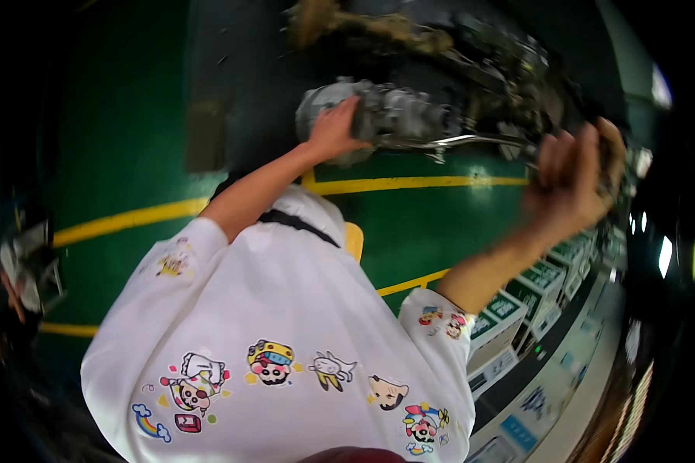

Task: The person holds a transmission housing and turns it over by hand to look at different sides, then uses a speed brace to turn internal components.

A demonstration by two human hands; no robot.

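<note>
My left hand (336,127) grips the rounded grey metal housing (316,99) at the near left end of a mechanical assembly (401,116) on a dark surface (239,69). A bent silver pipe (459,140) runs rightward along the assembly's near side. My right hand (575,174) is raised by the assembly's right end, fingers bent and smeared by motion; I cannot tell whether anything is in it. Darker, blurred metal parts (378,31) lie behind the housing.
The green floor (116,154) has yellow painted lines (131,220). A yellow object (354,241) is below the assembly, beside me. Several white-and-green boxes (498,316) line a long counter (533,417) on the right. Another person (15,278) appears at the far left.
</note>
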